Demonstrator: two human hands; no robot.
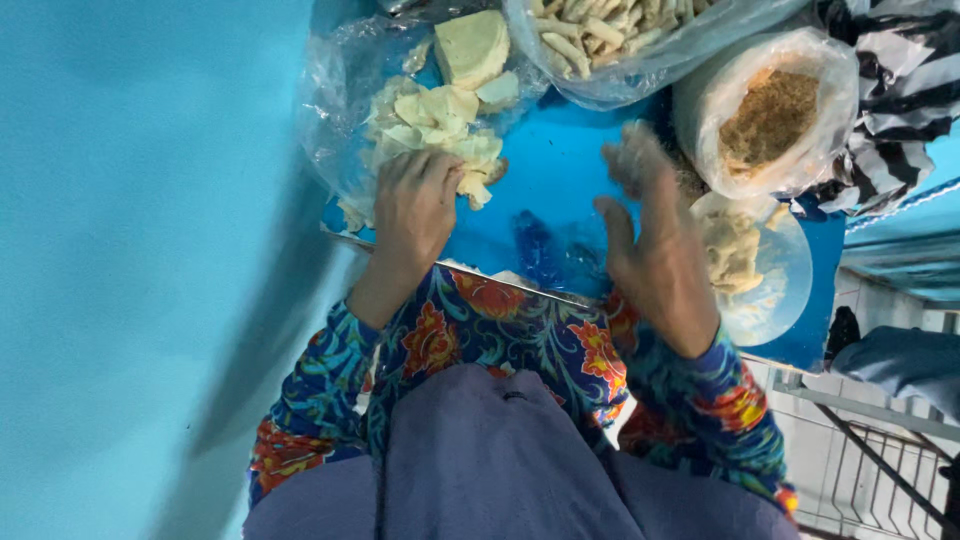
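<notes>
My left hand rests palm down on a pile of pale yellow wrapper sheets lying on a clear plastic bag; whether its fingers grip a sheet is hidden. My right hand hovers with fingers spread above the blue table, blurred by motion and holding nothing that I can see. It is just left of a glass bowl of pale filling. A clear bag of rolled pieces lies at the far edge.
A plastic-lined container of brown crumbs stands at the far right. A black-and-white striped bag lies beyond it. A turquoise wall fills the left. Tiled floor and a metal frame are at the lower right.
</notes>
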